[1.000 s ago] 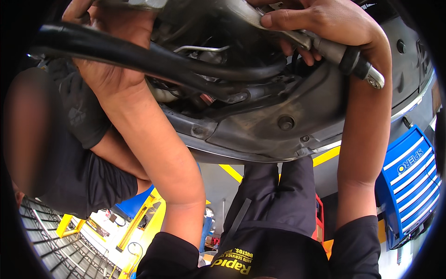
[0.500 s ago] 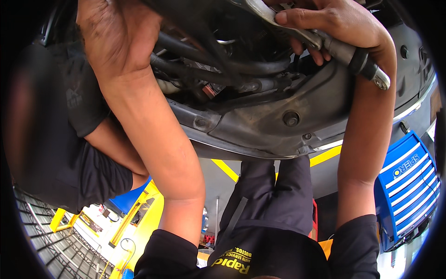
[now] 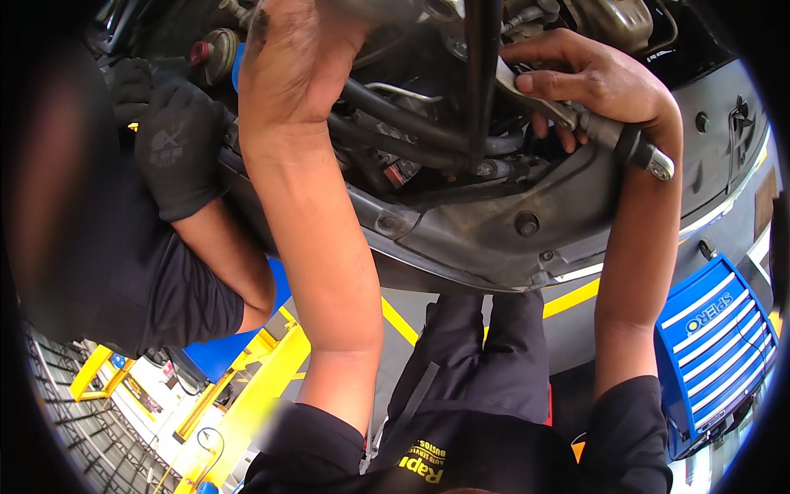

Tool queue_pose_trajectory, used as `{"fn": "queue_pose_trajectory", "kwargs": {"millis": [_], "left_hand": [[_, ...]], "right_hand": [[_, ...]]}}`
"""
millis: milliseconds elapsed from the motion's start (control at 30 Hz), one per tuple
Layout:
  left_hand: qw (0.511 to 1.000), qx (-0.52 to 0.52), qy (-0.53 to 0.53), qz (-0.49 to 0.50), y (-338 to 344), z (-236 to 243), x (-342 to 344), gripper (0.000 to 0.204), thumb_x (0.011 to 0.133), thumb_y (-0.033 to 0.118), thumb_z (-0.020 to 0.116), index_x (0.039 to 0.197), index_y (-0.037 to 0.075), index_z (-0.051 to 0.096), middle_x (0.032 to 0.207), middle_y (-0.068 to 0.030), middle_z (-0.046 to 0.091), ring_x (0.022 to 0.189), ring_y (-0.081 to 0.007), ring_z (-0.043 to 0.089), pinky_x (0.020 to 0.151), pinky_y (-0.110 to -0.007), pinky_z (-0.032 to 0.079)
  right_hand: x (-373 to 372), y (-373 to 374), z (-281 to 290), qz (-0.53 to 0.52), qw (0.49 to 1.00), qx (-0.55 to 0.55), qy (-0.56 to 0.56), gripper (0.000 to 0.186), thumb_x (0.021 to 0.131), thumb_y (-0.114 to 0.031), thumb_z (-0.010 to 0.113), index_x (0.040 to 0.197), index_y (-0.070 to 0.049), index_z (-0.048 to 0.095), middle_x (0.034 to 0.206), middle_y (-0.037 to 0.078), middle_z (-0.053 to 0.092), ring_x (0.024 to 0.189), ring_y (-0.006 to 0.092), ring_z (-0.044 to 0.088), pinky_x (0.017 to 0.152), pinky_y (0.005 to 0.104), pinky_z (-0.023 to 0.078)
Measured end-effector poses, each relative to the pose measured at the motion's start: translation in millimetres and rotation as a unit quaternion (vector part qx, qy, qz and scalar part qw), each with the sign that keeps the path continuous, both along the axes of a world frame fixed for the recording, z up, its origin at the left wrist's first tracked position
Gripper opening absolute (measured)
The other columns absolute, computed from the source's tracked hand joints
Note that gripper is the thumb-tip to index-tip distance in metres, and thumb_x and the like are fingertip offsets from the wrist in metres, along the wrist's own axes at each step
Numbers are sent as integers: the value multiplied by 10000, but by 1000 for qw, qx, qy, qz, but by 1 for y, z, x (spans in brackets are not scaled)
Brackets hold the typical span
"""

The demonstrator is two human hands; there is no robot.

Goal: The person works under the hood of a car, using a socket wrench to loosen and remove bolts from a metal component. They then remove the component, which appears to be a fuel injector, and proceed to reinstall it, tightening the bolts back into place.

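Observation:
My right hand (image 3: 597,86) is closed on a metal wrench (image 3: 535,103), thumb pressed along its flat shank over the engine bay (image 3: 411,140). Behind the thumb runs a thicker grey section with a black collar and a rounded silver end (image 3: 661,165), which lies against my forearm. The wrench's far end passes behind an upright black bar (image 3: 481,90). My left hand (image 3: 300,62), smudged with grime, reaches to the top edge beside a blurred dark rounded part (image 3: 370,8). Its fingers are hidden, so its grip does not show.
A co-worker's black-gloved hand (image 3: 181,144) is close on my left, by the car's edge. Dark hoses (image 3: 411,123) cross the bay behind a black plastic panel (image 3: 485,226). A blue tool cabinet (image 3: 716,354) stands at right, a yellow frame (image 3: 263,395) lower left.
The view has shifted, showing more of the engine bay. My left hand appears further right, my right hand slightly lower and still on the wrench. The co-worker's gloved hand has come into sight.

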State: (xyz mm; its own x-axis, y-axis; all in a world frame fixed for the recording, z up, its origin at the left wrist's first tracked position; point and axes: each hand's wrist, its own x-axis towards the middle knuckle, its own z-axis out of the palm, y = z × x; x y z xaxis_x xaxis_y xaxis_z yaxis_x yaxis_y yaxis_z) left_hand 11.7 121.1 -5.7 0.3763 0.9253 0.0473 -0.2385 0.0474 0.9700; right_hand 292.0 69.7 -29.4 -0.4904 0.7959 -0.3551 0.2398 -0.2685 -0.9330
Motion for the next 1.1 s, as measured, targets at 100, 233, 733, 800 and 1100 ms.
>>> {"fn": "queue_pose_trajectory", "kwargs": {"millis": [100, 233, 733, 800, 1100], "left_hand": [[1000, -5, 3, 5, -2, -1, -4, 456, 976, 265, 717, 1332, -5, 626, 1306, -112, 707, 1129, -233, 711, 970, -353, 592], [1000, -11, 6, 11, -3, -2, -7, 485, 968, 275, 729, 1344, -9, 613, 1313, -113, 702, 1136, -232, 705, 977, -353, 586], [1000, -18, 7, 18, -2, -8, -14, 599, 939, 311, 771, 1389, -27, 566, 1337, -116, 681, 1166, -231, 683, 1003, -355, 565], [1000, -20, 9, 20, -3, -8, -17, 615, 935, 316, 777, 1395, -29, 559, 1340, -116, 678, 1170, -231, 680, 1006, -356, 562], [999, -36, -2, 26, -2, -14, -19, 686, 917, 337, 803, 1422, -39, 531, 1355, -118, 665, 1188, -231, 667, 1021, -357, 549]], "right_hand": [[0, 2, 2, 20, 999, -29, 5, 507, 1007, -230, 704, 1436, 13, 584, 793, 108, 713, 584, 148, 688, 498, 279, 549], [2, 18, -1, 121, 990, -52, -54, 485, 1014, -236, 697, 1413, 17, 588, 732, 117, 711, 506, 145, 652, 477, 278, 525], [-3, 15, 8, 170, 983, -29, -60, 471, 1013, -284, 657, 1377, 14, 651, 817, 110, 728, 615, 153, 704, 520, 283, 561], [-4, 15, 1, 166, 983, -36, -62, 447, 1010, -273, 660, 1346, 20, 672, 794, 101, 719, 607, 146, 694, 523, 284, 554], [1, 22, 0, 152, 983, -52, -84, 490, 982, -261, 742, 1354, 46, 656, 743, 100, 730, 586, 134, 689, 519, 269, 545]]}}
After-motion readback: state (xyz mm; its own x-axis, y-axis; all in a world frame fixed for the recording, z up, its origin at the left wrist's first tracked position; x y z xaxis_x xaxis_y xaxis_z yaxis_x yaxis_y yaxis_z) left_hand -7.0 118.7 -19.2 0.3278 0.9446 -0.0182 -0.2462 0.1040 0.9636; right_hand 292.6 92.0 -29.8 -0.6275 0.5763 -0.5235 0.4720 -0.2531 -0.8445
